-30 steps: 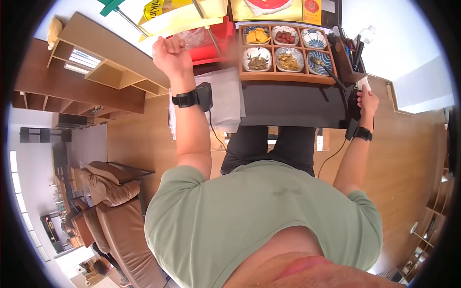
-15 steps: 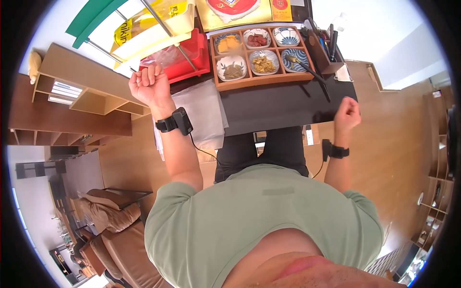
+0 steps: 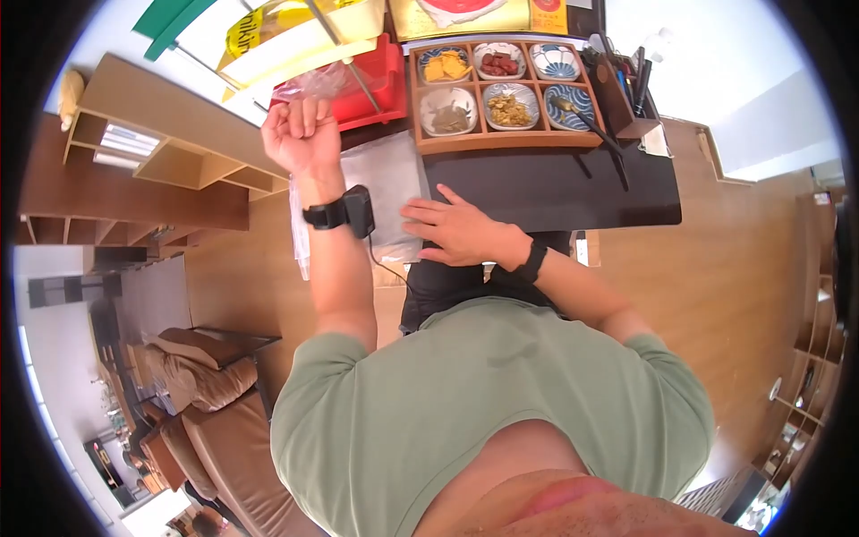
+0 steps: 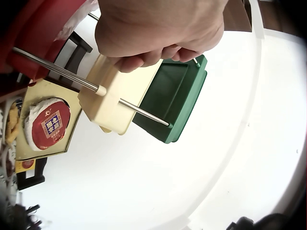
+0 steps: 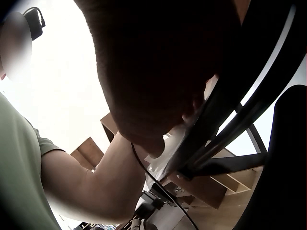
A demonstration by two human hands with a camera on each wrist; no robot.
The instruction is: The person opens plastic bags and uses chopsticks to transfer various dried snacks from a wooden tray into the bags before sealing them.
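Note:
My left hand [image 3: 304, 139] is raised at the left side of a tiered tray rack, with green, cream [image 4: 117, 88] and red trays on metal posts. Its fingers are curled round one metal post [image 3: 261, 106], between the cream and red trays; the palm side hides most of the grip. My right hand [image 3: 465, 234] reaches across in front of my body, fingers spread and holding nothing. Its fingertips overlap the right edge of a stack of translucent sheets [image 3: 385, 174] at the dark table's front left. In the right wrist view that hand [image 5: 163, 72] is a dark silhouette beside the table edge.
A wooden divided tray [image 3: 510, 141] holds several small bowls with snacks; a dark-handled spoon [image 3: 599, 134] leans from one bowl. Behind it lies a gold box [image 3: 501, 22]. A pen holder [image 3: 622, 103] stands at the table's right. A clear bag [image 3: 313, 85] lies in the red tray [image 3: 380, 98].
My right hand has swung from the table's right side to the sheets on the left, its fingers spreading. The left hand stays at the rack post. The head view has shifted.

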